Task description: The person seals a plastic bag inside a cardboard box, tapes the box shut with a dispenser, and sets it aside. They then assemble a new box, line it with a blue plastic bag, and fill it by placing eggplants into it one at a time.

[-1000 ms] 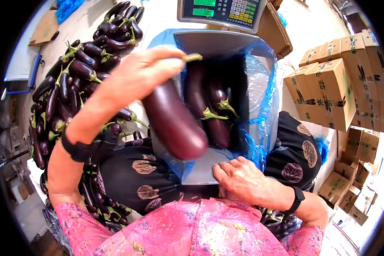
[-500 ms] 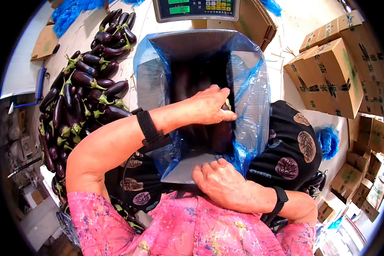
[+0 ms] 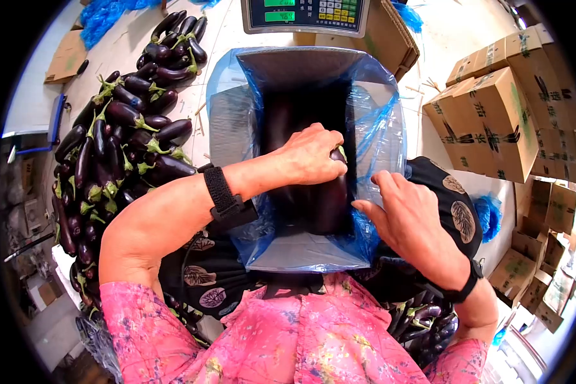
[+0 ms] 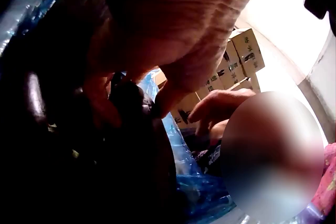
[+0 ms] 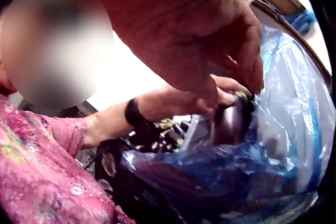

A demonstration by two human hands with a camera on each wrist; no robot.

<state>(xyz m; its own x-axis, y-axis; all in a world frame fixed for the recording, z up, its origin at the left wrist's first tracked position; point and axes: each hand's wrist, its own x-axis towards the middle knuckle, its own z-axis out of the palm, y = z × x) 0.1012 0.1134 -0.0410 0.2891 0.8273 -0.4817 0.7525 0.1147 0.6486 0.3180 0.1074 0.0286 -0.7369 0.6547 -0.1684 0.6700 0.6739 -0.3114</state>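
My left hand reaches into a carton lined with blue plastic film. It grips a dark purple eggplant near its green stem end, and the eggplant lies lengthwise in the carton. Thumb and fingers around the eggplant top show in the left wrist view. More eggplants lie beside it, partly in shadow and behind the hand. Over the carton's right side hovers my right hand, thumb and fingers apart, close to the film-covered flap. Nothing shows between its fingers.
A heap of eggplants covers the floor at left. Beyond the carton stands a scale with a lit display. Taped cartons are stacked at right, with blue film below them. Patterned trousers flank the carton.
The left hand has carried the eggplant from above the carton's left side down into it. From the near flap, the right hand has moved up and right to the carton's right side.
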